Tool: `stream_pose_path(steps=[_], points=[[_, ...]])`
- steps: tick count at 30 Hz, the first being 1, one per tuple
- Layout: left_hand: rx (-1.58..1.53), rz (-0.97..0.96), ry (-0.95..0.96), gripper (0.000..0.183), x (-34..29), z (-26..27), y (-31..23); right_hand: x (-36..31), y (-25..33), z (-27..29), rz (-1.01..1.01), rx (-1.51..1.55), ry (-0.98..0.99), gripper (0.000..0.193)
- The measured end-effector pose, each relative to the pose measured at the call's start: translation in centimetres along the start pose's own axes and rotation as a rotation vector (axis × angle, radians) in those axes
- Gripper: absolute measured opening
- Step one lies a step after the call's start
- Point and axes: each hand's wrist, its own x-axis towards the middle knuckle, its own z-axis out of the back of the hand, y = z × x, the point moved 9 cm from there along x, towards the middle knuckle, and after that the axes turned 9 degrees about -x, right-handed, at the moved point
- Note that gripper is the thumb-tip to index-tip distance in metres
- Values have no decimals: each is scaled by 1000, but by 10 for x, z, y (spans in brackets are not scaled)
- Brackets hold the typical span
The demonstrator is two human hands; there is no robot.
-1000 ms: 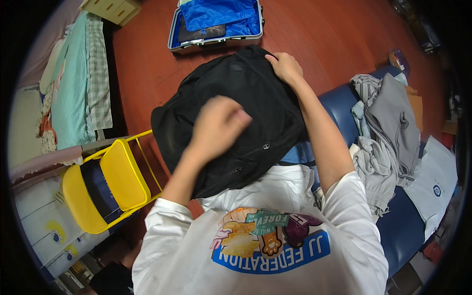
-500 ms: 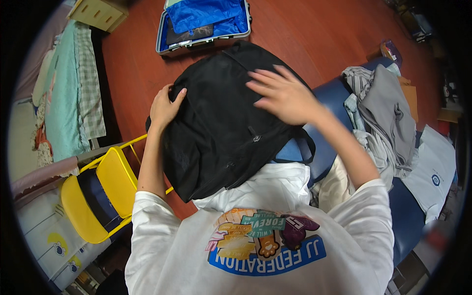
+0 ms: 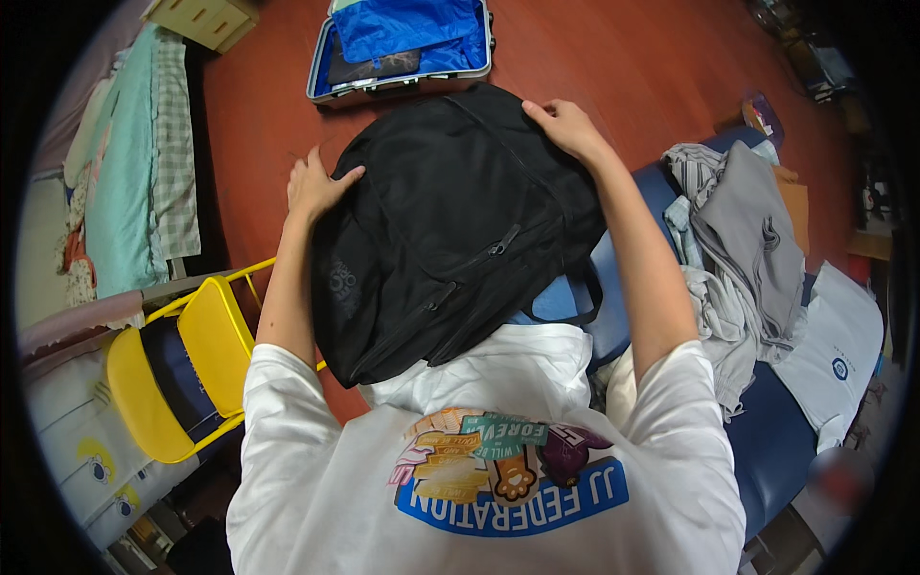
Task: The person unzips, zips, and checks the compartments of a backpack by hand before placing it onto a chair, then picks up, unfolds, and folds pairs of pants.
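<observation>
Both hands, left hand (image 3: 314, 184) and right hand (image 3: 565, 125), grip the black backpack (image 3: 450, 225), fingers curled on its edges.

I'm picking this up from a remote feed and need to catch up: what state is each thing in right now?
Black backpack: held up in front of the chest, visible zippers look shut.
Left hand: gripping the backpack's left edge.
Right hand: gripping its top right edge.
Suitcase: lying open on the floor, blue lining showing.
Yellow folding chair: unfolded, seat up.
Grey clothes: loose heap on the blue bench.
</observation>
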Motion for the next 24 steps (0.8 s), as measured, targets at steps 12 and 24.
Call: stream_pose_path(steps=[12,24], points=[[-459,-181,-170,27,-59,128,-17,-98,72,89,187,144,-502,36],[-22,-971,-404,59,-306,183,-183,-266,24,139,380,995,-469,58]])
